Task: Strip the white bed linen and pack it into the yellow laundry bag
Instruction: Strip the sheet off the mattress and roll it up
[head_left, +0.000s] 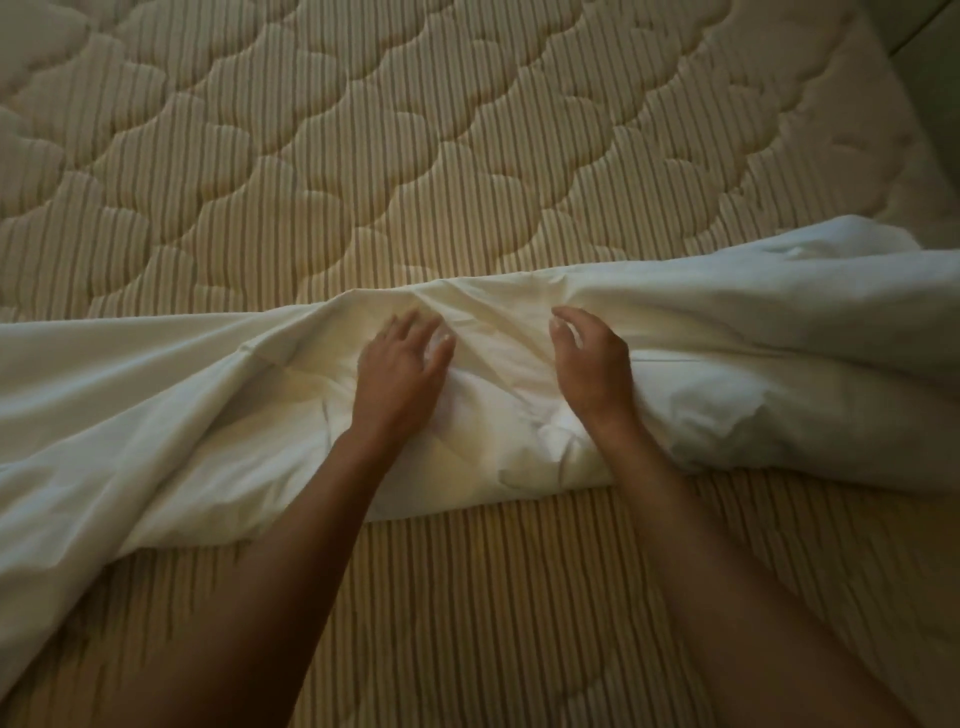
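Mattress (467, 597) is lying bare along the near edge, ribbed quilting showing. Across its middle the white sheet (156, 395) is sitting bunched in a long roll running left to right, thinner on the left, bulkier on the right. Beyond it, more bare mattress is stretching to the far side.

Risks, as I'm judging them: the roll is long and loose, so lifting from the centre is likely leaving both ends trailing and unrolling. The left end is draping off the near-left edge and could slide to the floor. Yellow laundry bag isn't showing anywhere, so the carry distance is unknown.

Grip: left hand (402, 364) is lying on top of the roll's middle, fingers spread and mostly straight, pressing or touching the cloth, not clutching it. Right hand (587, 358) is sitting just to the right of it, fingers loosely curved over the fold; whether the fingertips are actually pinching cloth, I cannot tell. Both hands are close together, with a ridge of sheet between them.
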